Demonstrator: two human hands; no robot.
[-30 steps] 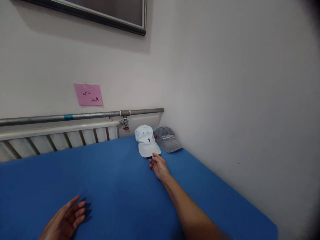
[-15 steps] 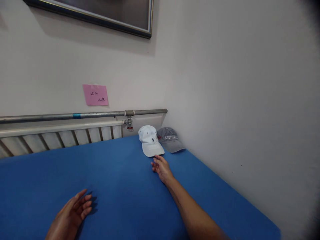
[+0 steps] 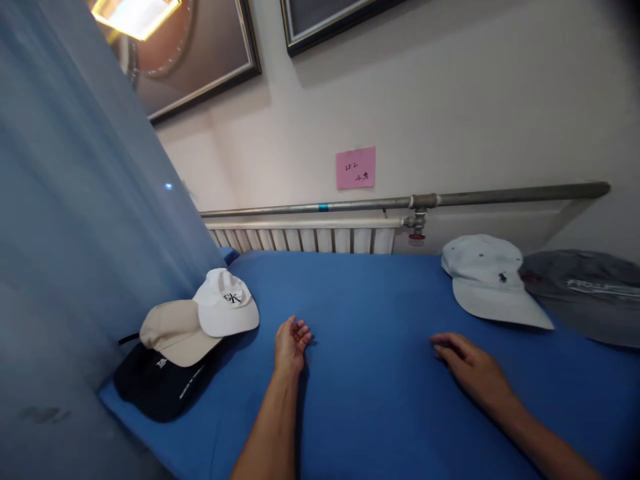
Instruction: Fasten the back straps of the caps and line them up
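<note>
Black cap (image 3: 160,393), beige cap (image 3: 180,327) and white cap (image 3: 227,317) overlap at left, brims and long axes slanting near-right; left hand (image 3: 291,345) loosely uncurled, empty; right hand (image 3: 473,367) half-curled, empty; pale cap (image 3: 485,280), grey cap (image 3: 595,287) likewise slanted; blue table (image 3: 375,360), radiator (image 3: 340,241) behind.

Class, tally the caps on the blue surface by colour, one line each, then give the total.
White or very pale: 2 (lettered cap, cap with small dark emblem)
Beige cap: 1
Near-black cap: 1
Dark grey cap: 1
Total caps: 5
</note>
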